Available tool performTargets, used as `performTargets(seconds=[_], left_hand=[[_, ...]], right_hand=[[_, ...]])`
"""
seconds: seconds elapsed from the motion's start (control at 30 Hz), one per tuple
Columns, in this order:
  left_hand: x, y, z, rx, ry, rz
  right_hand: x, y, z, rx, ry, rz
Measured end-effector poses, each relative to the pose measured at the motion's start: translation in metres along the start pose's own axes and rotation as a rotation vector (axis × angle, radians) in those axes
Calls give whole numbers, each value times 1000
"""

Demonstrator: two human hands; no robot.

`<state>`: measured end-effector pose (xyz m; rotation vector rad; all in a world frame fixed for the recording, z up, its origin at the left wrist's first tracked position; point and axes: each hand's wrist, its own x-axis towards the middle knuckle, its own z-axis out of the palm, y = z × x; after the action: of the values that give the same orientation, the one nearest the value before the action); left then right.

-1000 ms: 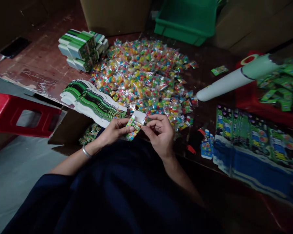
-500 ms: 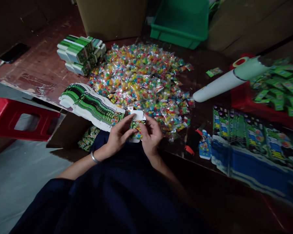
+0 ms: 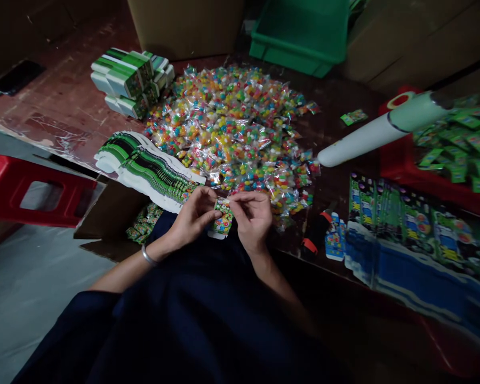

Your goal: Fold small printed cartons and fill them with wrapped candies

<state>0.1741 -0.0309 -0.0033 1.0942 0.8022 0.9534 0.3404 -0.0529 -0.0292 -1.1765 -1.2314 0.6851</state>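
Note:
Between my hands is a small printed candy box [image 3: 223, 218], green with colourful pictures, its white lower flap sticking out at the bottom. My left hand [image 3: 196, 215] grips its left side, thumb across the front. At the top right corner, my right hand [image 3: 253, 216] pinches the box's upper end with thumb and forefinger. Just beyond them lies a big heap of clear bags of coloured candies [image 3: 232, 128]. Left of the heap, a fanned row of flat box blanks [image 3: 152, 168] reaches almost to my left hand.
Banded box stacks [image 3: 124, 80] stand behind the blanks. An open carton [image 3: 104, 213] holding small packets is below left. Right are a white tube [image 3: 360, 141], a black-and-red cutter [image 3: 317, 232] and printed pouches [image 3: 408, 218]. A green bin [image 3: 296, 53] stands at the back.
The white top flap that stood up from the box is no longer visible. My right hand has moved from the box's side to its top edge.

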Motion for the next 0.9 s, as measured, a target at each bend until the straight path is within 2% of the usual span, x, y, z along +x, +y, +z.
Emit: performTargets(seconds=[0.1, 0.17, 0.3, 0.5, 0.6, 0.73, 0.8, 0.9], left_hand=[[-2, 3, -1, 2, -20, -15], [-3, 5, -3, 42, -25, -15], [-5, 6, -9, 127, -52, 6], [-6, 8, -11, 124, -145, -15], [-6, 11, -10, 142, -132, -39], [-7, 11, -8, 153, -71, -47], [-8, 9, -7, 125, -50, -58], [-10, 7, -12, 67, -9, -99]], right_hand=[[7, -7, -3, 42, -145, 42], [13, -12, -6, 63, -219, 133], [23, -16, -13, 79, -293, 327], [32, -10, -19, 59, -327, 347], [31, -14, -17, -8, -320, 285], [20, -24, -15, -153, -294, 28], [13, -26, -18, -212, -322, -68], [7, -23, -32, -261, -400, -109]])
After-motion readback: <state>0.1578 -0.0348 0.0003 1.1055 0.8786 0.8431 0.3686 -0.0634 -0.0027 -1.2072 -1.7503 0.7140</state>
